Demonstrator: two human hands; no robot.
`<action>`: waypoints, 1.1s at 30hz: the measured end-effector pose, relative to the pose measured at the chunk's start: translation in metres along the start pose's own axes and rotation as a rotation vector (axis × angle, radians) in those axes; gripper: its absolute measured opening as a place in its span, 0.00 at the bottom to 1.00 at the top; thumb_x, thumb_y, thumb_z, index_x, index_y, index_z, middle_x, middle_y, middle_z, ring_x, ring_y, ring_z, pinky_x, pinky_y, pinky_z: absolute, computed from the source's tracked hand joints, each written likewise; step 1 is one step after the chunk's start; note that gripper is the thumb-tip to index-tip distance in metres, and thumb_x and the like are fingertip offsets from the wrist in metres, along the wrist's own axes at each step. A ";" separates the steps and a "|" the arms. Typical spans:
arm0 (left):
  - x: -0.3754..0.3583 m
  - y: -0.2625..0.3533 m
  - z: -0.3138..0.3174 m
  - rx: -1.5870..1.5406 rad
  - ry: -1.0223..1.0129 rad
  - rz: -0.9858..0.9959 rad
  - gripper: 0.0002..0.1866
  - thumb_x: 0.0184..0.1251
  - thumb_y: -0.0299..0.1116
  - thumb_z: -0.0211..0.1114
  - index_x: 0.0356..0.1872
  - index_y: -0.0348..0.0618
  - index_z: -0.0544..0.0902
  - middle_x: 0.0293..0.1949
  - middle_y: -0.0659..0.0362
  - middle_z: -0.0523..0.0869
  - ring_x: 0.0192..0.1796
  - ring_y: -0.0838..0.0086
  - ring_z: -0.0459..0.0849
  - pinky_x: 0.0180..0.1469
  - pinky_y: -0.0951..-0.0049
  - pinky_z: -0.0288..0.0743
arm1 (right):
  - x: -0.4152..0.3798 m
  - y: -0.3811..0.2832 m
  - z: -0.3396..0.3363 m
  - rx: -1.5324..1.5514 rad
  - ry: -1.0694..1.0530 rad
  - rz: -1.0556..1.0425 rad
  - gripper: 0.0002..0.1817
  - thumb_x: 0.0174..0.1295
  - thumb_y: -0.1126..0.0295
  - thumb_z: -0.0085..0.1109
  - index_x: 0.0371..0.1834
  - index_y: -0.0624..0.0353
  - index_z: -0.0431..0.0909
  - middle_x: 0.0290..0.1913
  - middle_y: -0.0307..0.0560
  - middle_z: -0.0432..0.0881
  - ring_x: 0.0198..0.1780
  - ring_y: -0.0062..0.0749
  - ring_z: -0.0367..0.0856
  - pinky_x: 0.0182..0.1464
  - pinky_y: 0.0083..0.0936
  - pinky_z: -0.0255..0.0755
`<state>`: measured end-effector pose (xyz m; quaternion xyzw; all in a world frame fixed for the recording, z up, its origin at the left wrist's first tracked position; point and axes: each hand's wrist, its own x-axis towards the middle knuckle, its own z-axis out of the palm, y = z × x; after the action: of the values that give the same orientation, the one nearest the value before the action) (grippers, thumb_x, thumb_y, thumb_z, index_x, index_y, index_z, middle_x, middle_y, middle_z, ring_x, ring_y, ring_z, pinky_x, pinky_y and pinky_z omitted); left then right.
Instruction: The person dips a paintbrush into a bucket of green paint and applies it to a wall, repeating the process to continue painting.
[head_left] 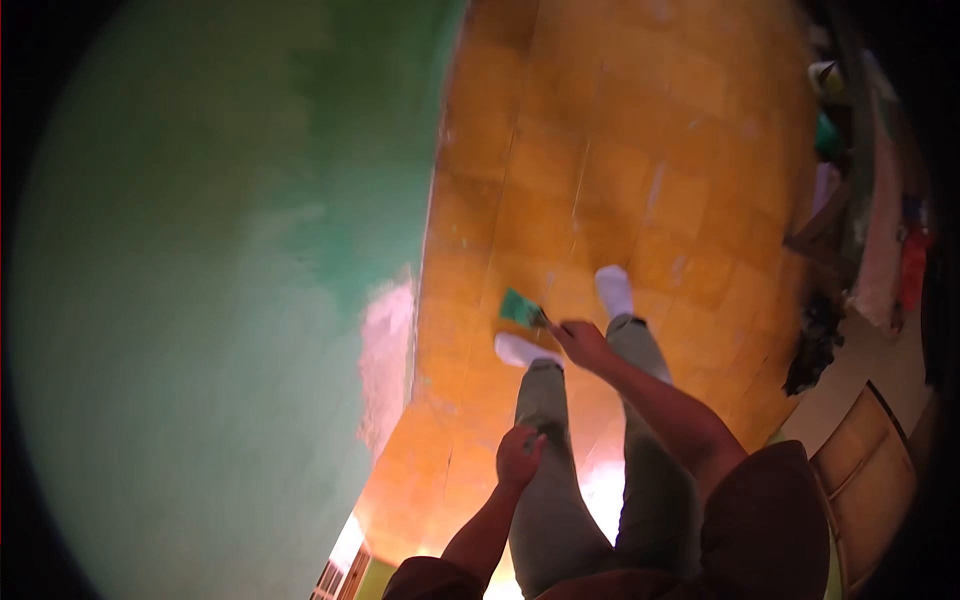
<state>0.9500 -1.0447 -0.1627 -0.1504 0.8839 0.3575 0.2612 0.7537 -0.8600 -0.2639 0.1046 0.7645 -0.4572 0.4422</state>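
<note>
A paint brush (521, 308) with green-coated bristles is in my right hand (583, 343), whose fingers close round its handle. The bristles point left toward the wall, above my feet and apart from the wall surface. My left hand (519, 455) is beside my left leg, its fingers loosely bent and a little apart, with no object visible in it. To the left stands a green wall (180, 330). A darker green area (350, 150) covers its upper part, and a bare pinkish patch (387, 350) shows low down by the floor edge.
I stand in white socks on an orange tiled floor (640, 120) that meets the wall. Along the right side lie assorted items, including a dark crumpled thing (815, 340) and a red one (914, 262). A brown panel (868, 470) is at the lower right.
</note>
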 end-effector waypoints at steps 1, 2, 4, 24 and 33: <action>-0.004 0.010 -0.011 0.022 0.015 0.016 0.13 0.60 0.40 0.70 0.39 0.42 0.83 0.42 0.50 0.85 0.50 0.52 0.82 0.56 0.58 0.74 | -0.029 -0.001 -0.025 0.018 0.036 -0.008 0.27 0.69 0.47 0.48 0.31 0.64 0.80 0.26 0.59 0.80 0.30 0.49 0.79 0.34 0.41 0.69; -0.010 0.020 -0.022 0.045 0.027 0.029 0.13 0.60 0.40 0.70 0.38 0.42 0.83 0.41 0.50 0.85 0.49 0.52 0.82 0.56 0.59 0.74 | -0.054 0.005 -0.047 0.106 0.052 -0.024 0.27 0.70 0.48 0.47 0.32 0.64 0.80 0.24 0.55 0.78 0.28 0.41 0.78 0.34 0.38 0.69; -0.027 0.028 -0.040 0.036 0.056 0.062 0.13 0.60 0.40 0.70 0.38 0.41 0.83 0.41 0.50 0.85 0.49 0.54 0.82 0.55 0.59 0.74 | -0.098 0.023 -0.086 0.211 0.098 -0.038 0.26 0.71 0.49 0.46 0.33 0.63 0.81 0.22 0.47 0.77 0.28 0.30 0.76 0.33 0.33 0.68; -0.089 0.035 -0.192 -0.190 -0.105 0.001 0.21 0.65 0.45 0.67 0.50 0.40 0.82 0.42 0.53 0.88 0.45 0.67 0.87 0.48 0.71 0.79 | -0.372 -0.036 -0.121 0.769 0.572 -0.049 0.21 0.72 0.53 0.49 0.30 0.59 0.79 0.13 0.35 0.65 0.11 0.18 0.58 0.14 0.21 0.52; -0.037 0.112 -0.225 0.024 -0.109 0.158 0.21 0.65 0.46 0.65 0.51 0.42 0.81 0.43 0.50 0.88 0.45 0.63 0.88 0.50 0.65 0.79 | -0.429 0.006 -0.142 0.980 0.746 -0.015 0.21 0.73 0.51 0.46 0.33 0.57 0.76 0.13 0.33 0.63 0.10 0.18 0.55 0.12 0.21 0.50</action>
<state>0.8494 -1.1227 0.0568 -0.0573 0.8818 0.3740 0.2815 0.9263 -0.6394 0.0909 0.4432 0.5692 -0.6913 0.0422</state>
